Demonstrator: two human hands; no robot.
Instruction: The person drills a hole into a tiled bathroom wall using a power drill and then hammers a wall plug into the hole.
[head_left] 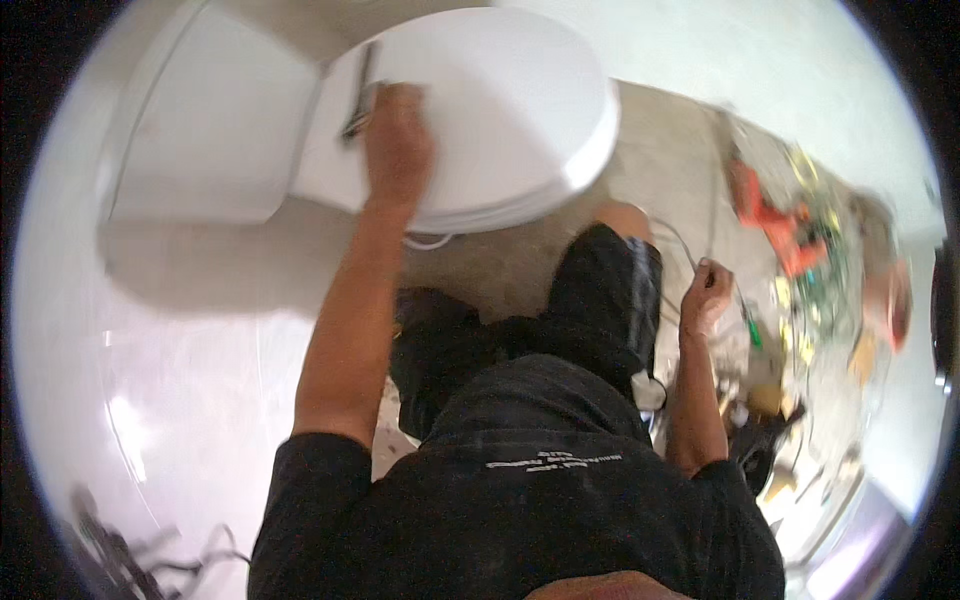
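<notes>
A white toilet with its lid [520, 90] down fills the upper middle. Over the left part of the lid is my left hand [398, 130], blurred, its fingers closed on a slim dark tool [363, 95] whose kind is smeared by motion. Out to the right and low, my right hand [706, 292] has curled fingers; what they hold, if anything, is hidden. Beside it, a thin shaft runs to a green handle [753, 331], like a screwdriver. Whether that hand grips it I cannot tell.
White toilet tank [215, 120] stands left of the lid. On the floor at right lie an orange power tool [775, 220], a tangle of green and yellow cords [825, 290] and a black bag-like item [765, 445]. Dark cables [150, 560] lie at lower left.
</notes>
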